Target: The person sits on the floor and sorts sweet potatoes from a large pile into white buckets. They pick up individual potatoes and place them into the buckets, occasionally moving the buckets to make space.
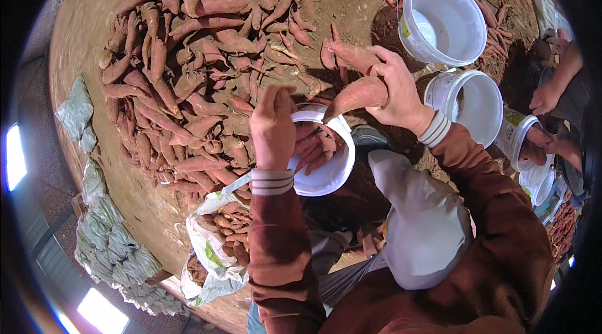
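My right hand (400,89) grips two large sweet potatoes; one of them, a curved sweet potato (360,95), points down towards a white plastic bucket (348,165), and the other lies above it, pointing left. Several slimmer sweet potatoes (320,146) lie inside that bucket. My left hand (274,129) is raised at the bucket's left rim, its fingers bent; whether it holds anything cannot be told. A big heap of sweet potatoes (202,71) spreads on the ground to the left and ahead.
Two white buckets (475,19) (494,108) stand at the right. Further right, co-workers' hands (545,99) are near another bucket holding sweet potatoes. A white plastic bag (207,240) of small sweet potatoes is beside my left forearm. Bundled sacks (108,240) lie at the far left.
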The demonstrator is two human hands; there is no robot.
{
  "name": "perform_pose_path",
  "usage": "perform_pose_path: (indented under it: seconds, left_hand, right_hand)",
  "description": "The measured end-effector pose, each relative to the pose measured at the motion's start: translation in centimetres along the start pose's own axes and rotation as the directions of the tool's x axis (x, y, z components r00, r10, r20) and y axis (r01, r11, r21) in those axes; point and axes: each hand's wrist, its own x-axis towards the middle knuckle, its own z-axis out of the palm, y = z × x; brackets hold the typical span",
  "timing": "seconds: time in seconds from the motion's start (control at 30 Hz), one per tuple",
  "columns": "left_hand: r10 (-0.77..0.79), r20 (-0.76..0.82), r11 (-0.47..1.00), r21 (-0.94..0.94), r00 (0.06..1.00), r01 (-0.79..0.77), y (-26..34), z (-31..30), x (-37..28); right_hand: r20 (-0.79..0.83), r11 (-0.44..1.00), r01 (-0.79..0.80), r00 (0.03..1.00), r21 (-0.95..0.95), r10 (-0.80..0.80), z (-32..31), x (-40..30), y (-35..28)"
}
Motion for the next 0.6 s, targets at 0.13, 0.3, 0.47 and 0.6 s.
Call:
perform_pose_path:
  seconds: [0.13,0.3,0.47,0.6]
  left_hand:
    - [0.111,0.117,0.941,-0.332,0.987,-0.067,-0.5,1.8,1.7]
    - [0.028,0.203,0.949,-0.312,0.979,0.038,-0.8,2.0,2.7]
    - [0.104,0.123,0.89,-0.454,0.987,-0.037,-1.6,1.7,1.9]
    - [0.08,0.089,0.733,-0.68,0.993,0.002,-1.4,1.4,2.1]
  right_hand:
    - [0.206,0.987,-0.034,0.979,0.16,0.001,-0.3,0.6,-1.2]
    - [0.246,0.933,-0.103,0.969,0.345,0.016,-0.3,1.2,-2.2]
    - [0.77,0.344,-0.807,0.575,0.48,0.275,-2.2,2.1,-3.0]
    - [0.679,0.287,-0.752,0.66,0.594,0.322,-1.9,2.0,-2.1]
